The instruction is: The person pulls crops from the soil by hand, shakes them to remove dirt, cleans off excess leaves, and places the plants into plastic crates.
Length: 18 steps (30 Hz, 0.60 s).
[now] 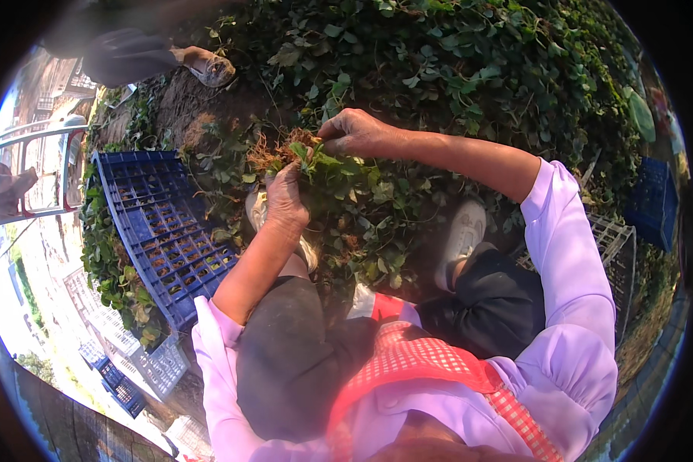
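In my left hand (287,199) is a small bunch of bare-root plants (301,151), probably strawberry by their toothed green leaves. Their reddish-brown roots (264,157) stick out to the left, above the thumb. My right hand (355,134) reaches in from the right, with thumb and forefinger pinched together at the bunch's upper right edge. A bit of yellowish stem or leaf shows at those fingertips; the rest of the pinch is hidden. Below both hands, a heap of loose leafy plants (375,213) lies between my shoes.
A blue plastic crate (176,231) with rooted plants showing through its grid stands at left. A large pile of green plants (439,63) rises ahead. Another person's shoe (213,70) is at upper left. A grey crate (609,237) and a blue crate (652,202) sit at right.
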### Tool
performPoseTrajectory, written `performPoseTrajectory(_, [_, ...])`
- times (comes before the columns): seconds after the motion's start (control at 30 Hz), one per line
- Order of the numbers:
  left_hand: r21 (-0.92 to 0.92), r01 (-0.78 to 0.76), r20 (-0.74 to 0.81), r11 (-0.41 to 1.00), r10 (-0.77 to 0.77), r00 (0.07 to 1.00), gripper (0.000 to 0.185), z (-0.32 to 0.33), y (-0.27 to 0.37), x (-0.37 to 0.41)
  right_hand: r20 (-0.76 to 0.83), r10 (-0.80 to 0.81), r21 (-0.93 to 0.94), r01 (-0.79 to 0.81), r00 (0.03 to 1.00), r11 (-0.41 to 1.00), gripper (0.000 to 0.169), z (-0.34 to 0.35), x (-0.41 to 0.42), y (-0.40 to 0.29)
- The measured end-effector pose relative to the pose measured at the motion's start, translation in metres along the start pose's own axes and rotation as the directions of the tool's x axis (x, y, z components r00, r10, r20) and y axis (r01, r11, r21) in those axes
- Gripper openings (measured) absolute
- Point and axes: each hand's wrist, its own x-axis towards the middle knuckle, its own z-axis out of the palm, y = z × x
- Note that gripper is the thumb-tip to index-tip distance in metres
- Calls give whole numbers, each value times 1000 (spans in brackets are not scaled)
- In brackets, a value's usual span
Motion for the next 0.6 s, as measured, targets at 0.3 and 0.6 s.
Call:
performPoseTrajectory(0.3, [98, -204, -18, 974, 207, 978, 33, -9, -16, 5, -21, -283, -364, 256, 959, 895, 28, 12, -7, 4])
performPoseTrajectory(0.6, [-12, 0, 58, 1000, 1, 998, 19, -12, -9, 5, -355, -222, -746, -132, 908, 653, 14, -74, 51, 99])
